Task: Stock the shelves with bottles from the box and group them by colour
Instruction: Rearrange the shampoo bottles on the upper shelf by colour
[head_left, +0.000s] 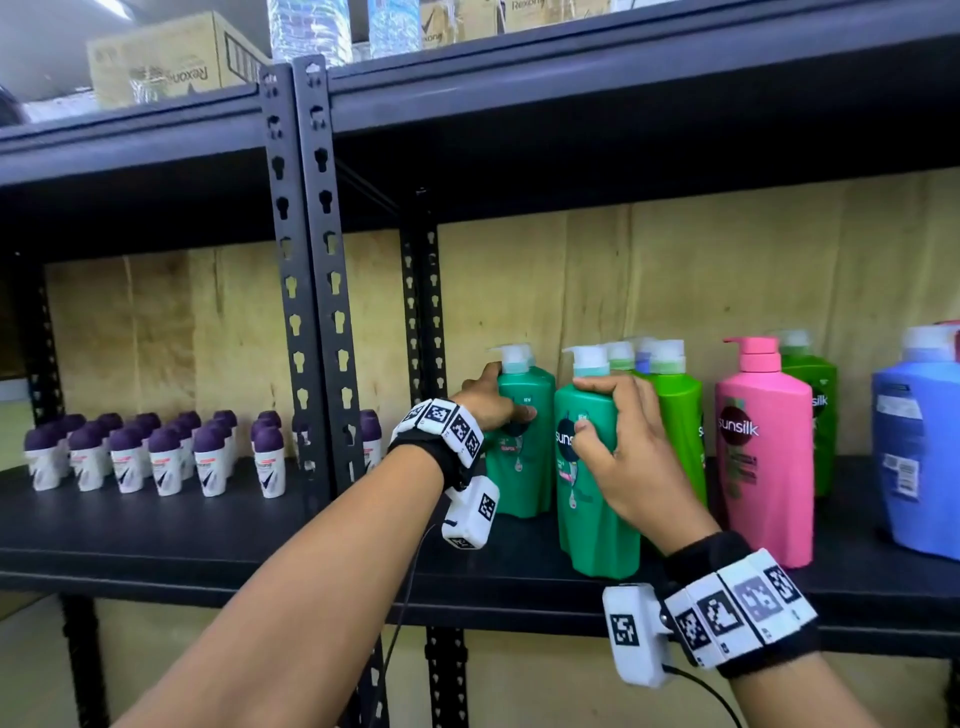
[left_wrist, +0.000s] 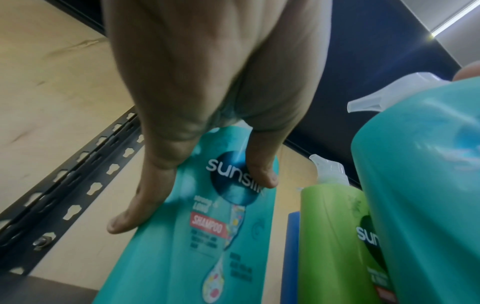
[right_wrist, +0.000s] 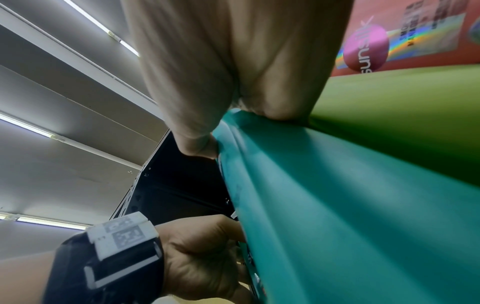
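The left hand (head_left: 491, 400) grasps the back teal bottle (head_left: 522, 441) near its top, with the thumb on the front label and the fingers (left_wrist: 130, 216) wrapped round its side. The right hand (head_left: 621, 447) grasps the front teal bottle (head_left: 592, 499), fingers curled over its shoulder. Both bottles stand upright on the black shelf (head_left: 260, 545), close together. Just to the right stand a light green bottle (head_left: 678, 426), then a pink bottle (head_left: 763, 447) and a blue bottle (head_left: 917, 441). On the left part of the shelf stand rows of small white bottles with purple caps (head_left: 166, 457).
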